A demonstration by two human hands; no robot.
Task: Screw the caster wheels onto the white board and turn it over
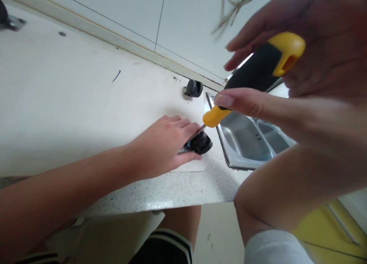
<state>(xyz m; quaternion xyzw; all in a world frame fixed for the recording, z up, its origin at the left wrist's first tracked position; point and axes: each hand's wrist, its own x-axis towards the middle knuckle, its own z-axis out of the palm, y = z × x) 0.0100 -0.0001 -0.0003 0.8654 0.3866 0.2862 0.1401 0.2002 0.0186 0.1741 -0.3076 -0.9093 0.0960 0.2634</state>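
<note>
A white board (74, 99) lies on the speckled counter, with casters on its surface. My left hand (164, 143) rests on the board's near right corner, its fingers and thumb around a black caster (202, 143). The caster's mounting plate is mostly covered by that hand. A yellow and black screwdriver (255, 70) slants down to the caster, its shaft passing beside my left fingers; the tip is hidden. My right hand (321, 84) holds the screwdriver's handle, thumb pressed along the near side, fingers loosely curved on the far side, the butt near the palm.
Another black caster (194, 88) sits at the board's far right corner, and part of one more (8, 21) shows at the upper left. Right of the board is a steel sink (229, 157). A tied cord (237, 5) hangs against the tiled wall. The counter edge (160, 202) runs in front.
</note>
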